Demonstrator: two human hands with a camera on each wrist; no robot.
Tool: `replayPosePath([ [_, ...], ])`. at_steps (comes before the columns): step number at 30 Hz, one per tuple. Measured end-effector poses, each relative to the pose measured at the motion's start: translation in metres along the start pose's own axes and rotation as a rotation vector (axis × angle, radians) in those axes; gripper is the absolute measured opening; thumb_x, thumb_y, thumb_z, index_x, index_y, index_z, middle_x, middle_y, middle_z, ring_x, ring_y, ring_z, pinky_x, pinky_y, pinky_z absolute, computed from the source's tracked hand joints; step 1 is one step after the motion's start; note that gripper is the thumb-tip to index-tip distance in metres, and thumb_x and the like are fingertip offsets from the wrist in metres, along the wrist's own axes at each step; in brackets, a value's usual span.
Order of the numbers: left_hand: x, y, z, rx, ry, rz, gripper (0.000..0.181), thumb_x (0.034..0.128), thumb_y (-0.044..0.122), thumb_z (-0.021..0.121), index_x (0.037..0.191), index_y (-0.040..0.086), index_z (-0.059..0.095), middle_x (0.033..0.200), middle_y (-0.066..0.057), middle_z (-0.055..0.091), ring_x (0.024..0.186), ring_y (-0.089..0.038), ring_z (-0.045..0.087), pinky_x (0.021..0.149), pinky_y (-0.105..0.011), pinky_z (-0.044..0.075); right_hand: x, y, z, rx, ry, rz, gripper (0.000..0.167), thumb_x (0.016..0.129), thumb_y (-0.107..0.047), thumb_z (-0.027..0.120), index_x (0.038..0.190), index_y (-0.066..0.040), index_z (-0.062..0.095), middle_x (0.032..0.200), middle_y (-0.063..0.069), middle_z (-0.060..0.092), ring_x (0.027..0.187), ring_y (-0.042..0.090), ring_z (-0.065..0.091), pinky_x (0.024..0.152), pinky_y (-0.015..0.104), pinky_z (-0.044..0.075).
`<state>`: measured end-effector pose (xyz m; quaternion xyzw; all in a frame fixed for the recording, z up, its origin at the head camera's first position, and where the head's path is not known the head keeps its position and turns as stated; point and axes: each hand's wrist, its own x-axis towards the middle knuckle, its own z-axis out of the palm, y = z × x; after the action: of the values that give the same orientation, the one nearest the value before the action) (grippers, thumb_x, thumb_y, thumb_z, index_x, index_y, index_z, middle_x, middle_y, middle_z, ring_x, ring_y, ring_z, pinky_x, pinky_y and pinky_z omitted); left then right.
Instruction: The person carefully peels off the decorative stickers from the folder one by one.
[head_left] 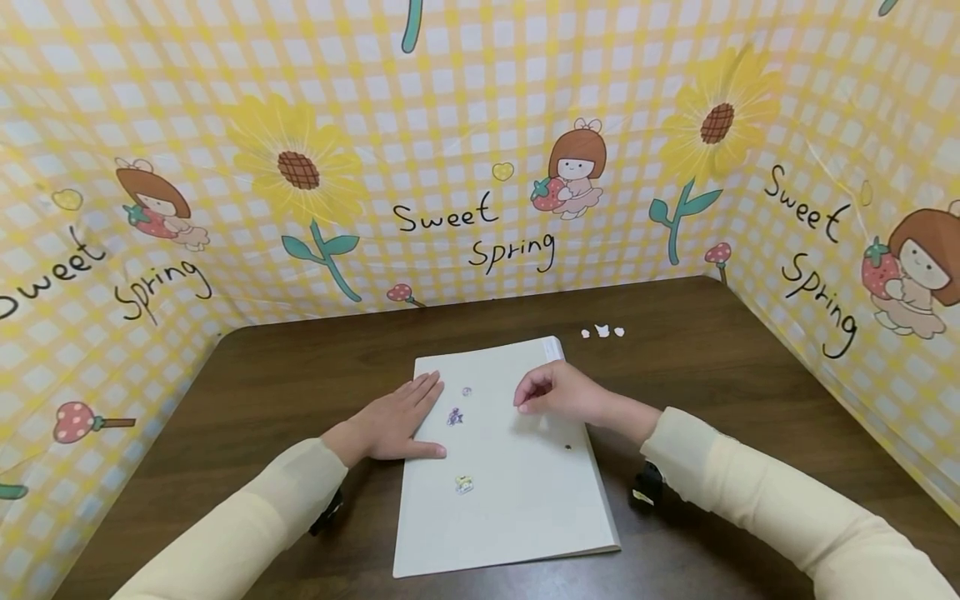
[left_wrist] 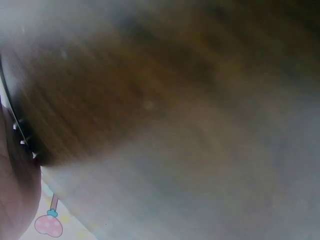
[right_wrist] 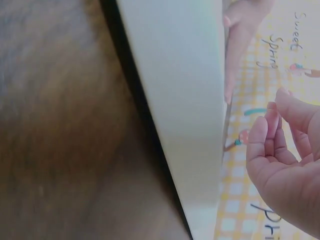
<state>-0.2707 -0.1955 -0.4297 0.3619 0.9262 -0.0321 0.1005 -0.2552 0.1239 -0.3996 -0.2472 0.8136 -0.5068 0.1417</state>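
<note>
A pale folder-like board (head_left: 510, 517) lies on the brown table. My left hand (head_left: 397, 419) rests flat on its left edge, fingers spread. Beside that hand are a small pink-purple sticker (head_left: 467, 392) and a purple figure sticker (head_left: 455, 417); lower down is a yellow-and-white sticker (head_left: 464, 484). Over the board's upper right hovers my right hand (head_left: 558, 393), thumb and forefinger brought together and the other fingers curled. In the right wrist view, whether anything sits between those fingertips (right_wrist: 272, 111) is unclear. A tiny dark spot (head_left: 567, 447) marks the board below this hand.
Small whitish pieces (head_left: 602, 331) lie on the table (head_left: 337, 350) beyond the board's upper right corner. A yellow checked cloth (head_left: 450, 150) with printed figures surrounds the table's back and sides. The left wrist view is mostly blurred.
</note>
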Motion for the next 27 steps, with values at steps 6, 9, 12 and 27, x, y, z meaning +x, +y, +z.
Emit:
replayPosePath([
  [6, 0.001, -0.001, 0.002, 0.007, -0.002, -0.007, 0.114, 0.0801, 0.086, 0.032, 0.156, 0.004, 0.010, 0.162, -0.013, 0.004, 0.147, -0.026, 0.003, 0.116, -0.040, 0.013, -0.002, 0.000, -0.014, -0.007, 0.070, 0.027, 0.006, 0.085, -0.003, 0.074, 0.090, 0.001, 0.072, 0.083, 0.002, 0.069, 0.076, 0.018, 0.055, 0.068, 0.028, 0.046],
  [9, 0.001, -0.001, 0.003, 0.008, 0.003, -0.005, 0.114, 0.0803, 0.086, 0.032, 0.156, 0.004, 0.010, 0.162, -0.013, 0.004, 0.147, -0.026, 0.004, 0.116, -0.040, 0.013, -0.004, 0.000, -0.021, -0.003, 0.098, 0.040, 0.010, 0.086, -0.005, 0.074, 0.093, 0.003, 0.072, 0.085, 0.003, 0.069, 0.076, 0.018, 0.055, 0.067, 0.028, 0.046],
  [12, 0.001, -0.001, 0.003, 0.006, 0.009, 0.001, 0.113, 0.0810, 0.085, 0.033, 0.155, 0.003, 0.011, 0.162, -0.014, 0.006, 0.147, -0.027, 0.005, 0.116, -0.041, 0.014, -0.005, 0.003, -0.028, -0.015, 0.126, 0.050, 0.014, 0.086, -0.007, 0.074, 0.096, 0.004, 0.072, 0.086, 0.003, 0.069, 0.076, 0.019, 0.055, 0.067, 0.030, 0.046],
  [27, 0.000, -0.002, 0.003, 0.013, 0.014, 0.001, 0.114, 0.0800, 0.087, 0.030, 0.155, 0.003, 0.011, 0.162, -0.014, 0.005, 0.147, -0.027, 0.004, 0.116, -0.042, 0.015, -0.009, 0.018, -0.063, 0.016, 0.280, 0.150, 0.021, 0.088, -0.013, 0.074, 0.102, 0.002, 0.073, 0.097, 0.008, 0.069, 0.107, 0.026, 0.058, 0.090, 0.039, 0.047],
])
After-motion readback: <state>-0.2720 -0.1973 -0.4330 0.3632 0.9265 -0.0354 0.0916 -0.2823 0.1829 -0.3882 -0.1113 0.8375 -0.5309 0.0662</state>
